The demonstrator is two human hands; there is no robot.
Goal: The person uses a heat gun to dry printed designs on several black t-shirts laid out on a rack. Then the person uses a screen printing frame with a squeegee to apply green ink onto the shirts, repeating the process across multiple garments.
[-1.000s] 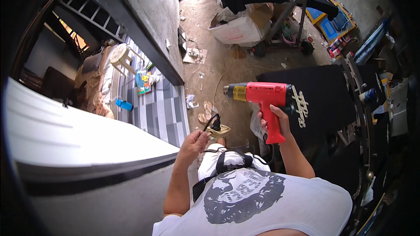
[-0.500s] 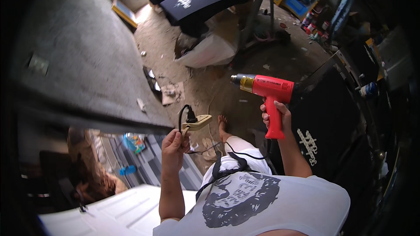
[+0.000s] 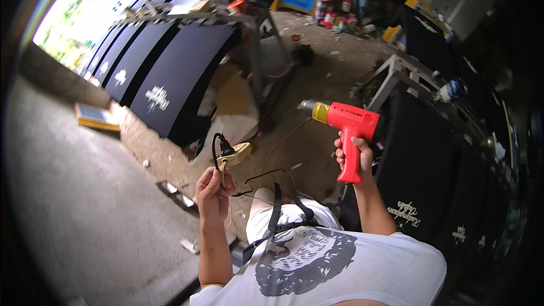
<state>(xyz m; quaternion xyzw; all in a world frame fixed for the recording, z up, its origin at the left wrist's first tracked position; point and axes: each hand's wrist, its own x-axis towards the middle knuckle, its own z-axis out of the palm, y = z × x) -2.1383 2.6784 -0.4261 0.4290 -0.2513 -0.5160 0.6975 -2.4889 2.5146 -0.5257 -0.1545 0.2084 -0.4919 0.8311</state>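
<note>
My right hand (image 3: 355, 152) is wrapped round the handle of a red heat gun (image 3: 352, 122). Its metal nozzle, with a yellow band behind it, points to the left. In my left hand (image 3: 215, 190) the cords are pinched just below a cream extension socket (image 3: 235, 154). A black plug (image 3: 225, 146) sits in that socket, its black cord (image 3: 215, 150) looping down to my fingers. More dark cord (image 3: 277, 171) runs in front of my body between the two hands.
Black printed fabric panels (image 3: 181, 73) hang over a long rack at the left; more black fabric (image 3: 419, 158) covers a metal frame (image 3: 396, 71) at the right. Paint containers (image 3: 334, 17) stand at the back. A grey wall (image 3: 68, 175) runs along my left, with a framed screen (image 3: 97, 118) near it.
The view has swung, bringing more of the racks and a bright opening into sight at left; the white door has gone from view. Both hands keep their holds.
</note>
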